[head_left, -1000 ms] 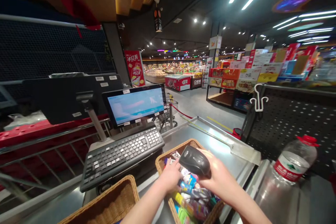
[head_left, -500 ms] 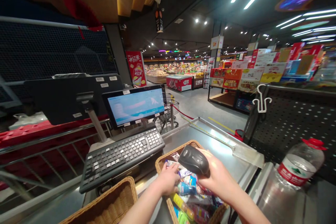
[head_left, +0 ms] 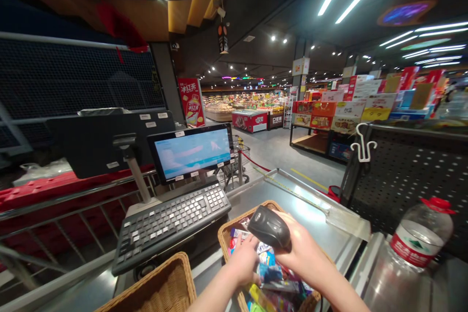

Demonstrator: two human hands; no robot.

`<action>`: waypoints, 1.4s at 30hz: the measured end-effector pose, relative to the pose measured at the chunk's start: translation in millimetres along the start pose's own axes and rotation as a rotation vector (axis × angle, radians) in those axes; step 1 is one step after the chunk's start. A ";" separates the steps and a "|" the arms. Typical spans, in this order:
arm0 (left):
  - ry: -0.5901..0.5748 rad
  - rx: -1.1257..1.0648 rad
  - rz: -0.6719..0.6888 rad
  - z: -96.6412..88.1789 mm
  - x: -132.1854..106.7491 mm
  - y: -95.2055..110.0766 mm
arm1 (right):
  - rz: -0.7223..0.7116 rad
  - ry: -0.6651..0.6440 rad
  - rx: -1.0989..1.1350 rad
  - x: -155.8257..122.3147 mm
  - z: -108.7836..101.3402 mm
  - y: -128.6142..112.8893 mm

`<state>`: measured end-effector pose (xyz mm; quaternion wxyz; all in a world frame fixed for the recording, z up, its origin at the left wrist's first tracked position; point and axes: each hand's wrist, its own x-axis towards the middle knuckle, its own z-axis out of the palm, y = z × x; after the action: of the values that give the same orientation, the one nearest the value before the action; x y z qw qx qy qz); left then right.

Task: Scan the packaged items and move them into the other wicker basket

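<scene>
I stand at a shop checkout. My right hand point(head_left: 303, 253) is closed around a black handheld barcode scanner point(head_left: 269, 226), held over a wicker basket point(head_left: 228, 226) full of small colourful snack packets point(head_left: 272, 278). My left hand point(head_left: 244, 263) reaches into that basket with fingers curled on a packet; which one I cannot make out. The scanner's head points down and left toward the packets.
A second wicker basket point(head_left: 161, 290) sits at the lower left. A grey keyboard point(head_left: 171, 222) and a lit screen point(head_left: 192, 152) stand behind. The steel counter point(head_left: 292, 200) runs back right. A large water bottle with a red cap point(head_left: 420, 236) stands at right, beside a black perforated panel point(head_left: 409, 170).
My left hand has slid slightly right and deeper among the packets. The scanner stays over the basket in my right hand. The view has tipped up a little.
</scene>
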<state>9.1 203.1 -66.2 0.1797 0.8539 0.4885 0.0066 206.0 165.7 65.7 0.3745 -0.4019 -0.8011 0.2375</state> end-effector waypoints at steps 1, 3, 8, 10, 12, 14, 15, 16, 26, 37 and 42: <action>0.039 -0.007 0.006 -0.6 -1.3 1.4 | -0.008 -0.007 -0.006 0.3 0.2 0.9; 0.134 -0.016 0.019 -2.1 -4.3 3.0 | -0.024 -0.019 -0.018 1.5 1.2 3.4; 0.366 0.045 -0.003 -13.1 -13.7 -1.5 | -0.027 0.028 -0.053 6.5 6.7 7.3; 0.448 0.109 -0.024 -23.4 -19.6 -5.0 | -0.023 0.040 -0.065 8.5 8.9 6.6; 0.522 0.167 -0.034 -36.4 -27.0 -8.2 | -0.020 0.050 -0.074 10.2 10.8 5.2; 0.577 0.224 -0.049 -49.8 -35.3 -11.3 | -0.027 0.054 -0.079 11.5 12.2 3.5; 0.599 0.254 -0.061 -56.0 -39.5 -12.8 | -0.033 0.052 -0.081 12.0 12.8 2.6; 0.616 0.286 -0.071 -61.7 -43.6 -14.3 | -0.040 0.053 -0.082 12.4 13.5 1.8; 0.706 0.478 -0.209 -120.4 -87.5 -23.3 | -0.072 0.083 -0.117 20.0 27.1 -11.5; 0.800 0.641 -0.381 -153.9 -128.4 -48.8 | -0.136 0.009 -0.076 43.5 65.9 -41.3; 0.807 0.649 -0.419 -156.0 -142.6 -53.3 | -0.146 -0.028 -0.069 41.8 77.1 -47.6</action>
<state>-138.9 155.1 86.4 -0.2962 0.6799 0.6547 0.1462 106.2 167.1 68.5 0.3657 -0.3516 -0.8412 0.1872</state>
